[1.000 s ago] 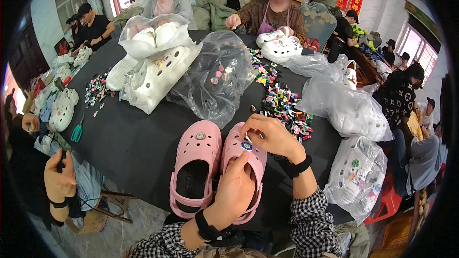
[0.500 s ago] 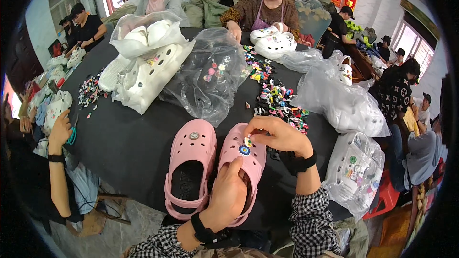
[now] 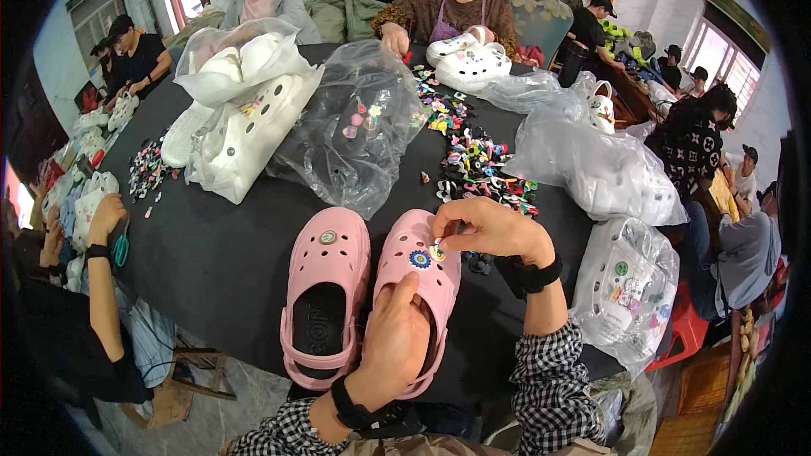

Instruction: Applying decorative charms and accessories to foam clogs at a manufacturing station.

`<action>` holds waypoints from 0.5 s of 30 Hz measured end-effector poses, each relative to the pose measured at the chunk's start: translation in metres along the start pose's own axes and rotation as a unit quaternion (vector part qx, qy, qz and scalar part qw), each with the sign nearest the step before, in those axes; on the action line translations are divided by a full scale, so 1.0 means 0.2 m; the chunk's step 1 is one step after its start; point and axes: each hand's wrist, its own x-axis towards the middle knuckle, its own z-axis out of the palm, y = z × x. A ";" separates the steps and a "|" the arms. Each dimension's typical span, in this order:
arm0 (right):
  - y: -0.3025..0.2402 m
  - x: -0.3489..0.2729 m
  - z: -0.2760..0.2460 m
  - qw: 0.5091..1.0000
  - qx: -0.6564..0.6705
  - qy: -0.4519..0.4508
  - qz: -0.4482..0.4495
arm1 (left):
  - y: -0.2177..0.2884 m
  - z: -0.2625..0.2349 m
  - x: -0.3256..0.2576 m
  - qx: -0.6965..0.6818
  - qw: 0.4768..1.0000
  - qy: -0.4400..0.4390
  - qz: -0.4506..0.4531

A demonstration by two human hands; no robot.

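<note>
Two pink clogs stand side by side at the table's near edge, toes pointing away from me. My left hand [image 3: 394,339] grips the right pink clog [image 3: 400,235], thumb on top and the other fingers inside its opening. A blue, eye-like round charm [image 3: 420,259] sits on that clog's upper. Between its thumb and fingers, my right hand [image 3: 500,232] pinches a small white-and-yellow charm [image 3: 437,251] against the upper, just right of the blue one. Its stem is hidden. The left pink clog [image 3: 314,241] carries a round greyish charm [image 3: 328,237] and is untouched.
Loose charms [image 3: 473,156] lie in a heap beyond my right hand. A clear plastic bag [image 3: 346,143], bagged white clogs [image 3: 253,131] and another bagged pair [image 3: 625,287] surround the workspace. Across the black table [image 3: 211,245] sits a person in an apron; a co-worker's arm [image 3: 103,287] is at left.
The view has shifted slightly, moving the scene leftward and up. My right hand has brought the small charm down onto the clog, beside the blue one. The left hand keeps its grip.
</note>
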 end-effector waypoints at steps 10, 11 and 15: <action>-0.05 0.02 0.01 0.997 -0.070 -0.025 -0.007 | -0.02 -0.02 0.03 -0.044 0.999 0.010 -0.015; -0.05 0.03 0.01 0.996 -0.086 -0.025 -0.024 | -0.02 -0.01 0.04 -0.046 0.999 -0.004 -0.022; -0.02 0.05 0.01 0.995 -0.086 -0.048 0.012 | 0.00 0.04 0.03 -0.038 0.999 -0.022 -0.019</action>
